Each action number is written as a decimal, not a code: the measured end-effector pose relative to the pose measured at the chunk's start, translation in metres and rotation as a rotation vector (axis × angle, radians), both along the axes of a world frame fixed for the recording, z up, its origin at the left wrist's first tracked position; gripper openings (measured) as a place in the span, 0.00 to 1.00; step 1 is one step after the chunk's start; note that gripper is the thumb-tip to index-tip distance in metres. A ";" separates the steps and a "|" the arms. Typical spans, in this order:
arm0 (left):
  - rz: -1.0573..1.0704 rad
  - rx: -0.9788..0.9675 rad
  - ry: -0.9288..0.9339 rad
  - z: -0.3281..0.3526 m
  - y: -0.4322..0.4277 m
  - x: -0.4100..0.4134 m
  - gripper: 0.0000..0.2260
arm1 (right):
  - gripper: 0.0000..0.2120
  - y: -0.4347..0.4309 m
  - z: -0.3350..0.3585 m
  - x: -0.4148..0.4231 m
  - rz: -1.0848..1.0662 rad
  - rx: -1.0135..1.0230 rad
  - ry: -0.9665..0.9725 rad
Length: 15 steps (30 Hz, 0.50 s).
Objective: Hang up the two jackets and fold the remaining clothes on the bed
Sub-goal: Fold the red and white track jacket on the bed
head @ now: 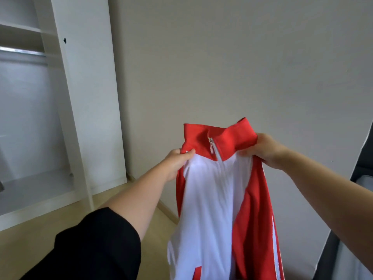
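Observation:
A red and white zip jacket (pixel 212 199) hangs in the air in front of me, its front facing me, its red collar upright and its zip closed to the top. My left hand (pixel 175 162) grips its left shoulder, thumb on the white cloth. At the right shoulder beside the collar, my right hand (pixel 266 150) pinches the red cloth. The jacket's lower part runs out of the bottom of the view. No hanger shows.
An open white wardrobe (pixel 86 98) stands at the left with a metal hanging rail (pixel 22 51) and a shelf above it. A plain wall fills the back. Wooden floor (pixel 40 229) lies below. A dark bed edge (pixel 361 164) shows at the far right.

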State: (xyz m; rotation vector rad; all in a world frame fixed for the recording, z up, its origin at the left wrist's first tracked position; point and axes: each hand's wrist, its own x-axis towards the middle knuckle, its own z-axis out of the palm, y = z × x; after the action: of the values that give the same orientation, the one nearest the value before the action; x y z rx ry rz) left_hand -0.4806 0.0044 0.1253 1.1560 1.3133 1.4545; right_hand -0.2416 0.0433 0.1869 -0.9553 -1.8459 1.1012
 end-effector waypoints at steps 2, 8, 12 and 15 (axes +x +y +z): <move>-0.010 0.000 0.090 0.011 -0.002 -0.003 0.06 | 0.20 0.003 -0.002 0.011 0.083 -0.145 -0.004; -0.046 0.075 0.122 0.035 -0.009 -0.009 0.07 | 0.14 0.007 -0.004 0.024 0.183 -0.279 -0.064; -0.006 0.058 0.384 0.050 -0.017 -0.025 0.04 | 0.08 0.009 -0.007 0.021 -0.003 -0.098 -0.047; -0.148 -0.001 0.509 0.059 -0.023 -0.031 0.08 | 0.06 0.010 -0.010 0.015 -0.062 -0.015 -0.035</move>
State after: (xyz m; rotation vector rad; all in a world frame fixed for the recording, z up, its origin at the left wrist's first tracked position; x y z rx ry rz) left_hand -0.5112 -0.0185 0.1845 1.6568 1.5221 1.0871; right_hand -0.2271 0.0536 0.1771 -1.0398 -1.8257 1.0685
